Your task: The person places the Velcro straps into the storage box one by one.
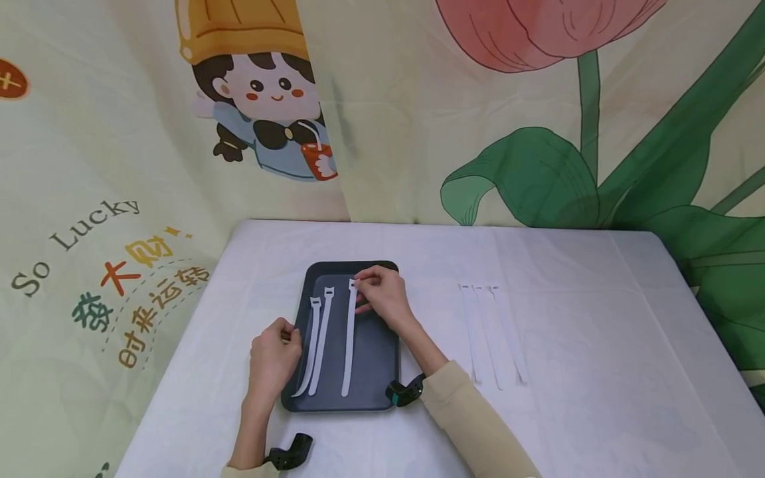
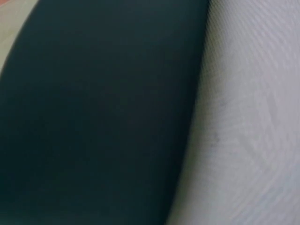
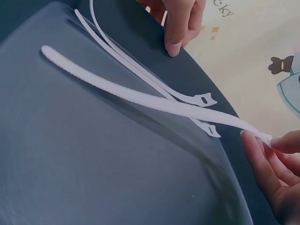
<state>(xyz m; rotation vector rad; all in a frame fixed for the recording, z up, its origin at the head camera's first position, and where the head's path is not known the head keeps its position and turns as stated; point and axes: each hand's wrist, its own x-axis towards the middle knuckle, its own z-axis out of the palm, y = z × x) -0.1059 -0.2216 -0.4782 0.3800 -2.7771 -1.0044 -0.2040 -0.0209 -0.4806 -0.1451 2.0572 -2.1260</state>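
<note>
On the table (image 1: pixel 603 345), a tray (image 1: pixel 373 362) sits before a backdrop (image 1: pixel 388 126), your left hand (image 1: pixel 275 357) at its left edge. Two straps (image 1: pixel 323 332) lie side by side along the tray's left side; right of them, a third strap (image 1: pixel 348 345) extends over the tray from your right hand (image 1: pixel 384 297). Three more straps (image 1: pixel 507 335) lie right of the tray.

Diffuse light, soft shadow on tray (image 3: pixel 117 178), left wrist view blurred

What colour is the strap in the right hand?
The strap is white, clearest in the right wrist view.
</note>
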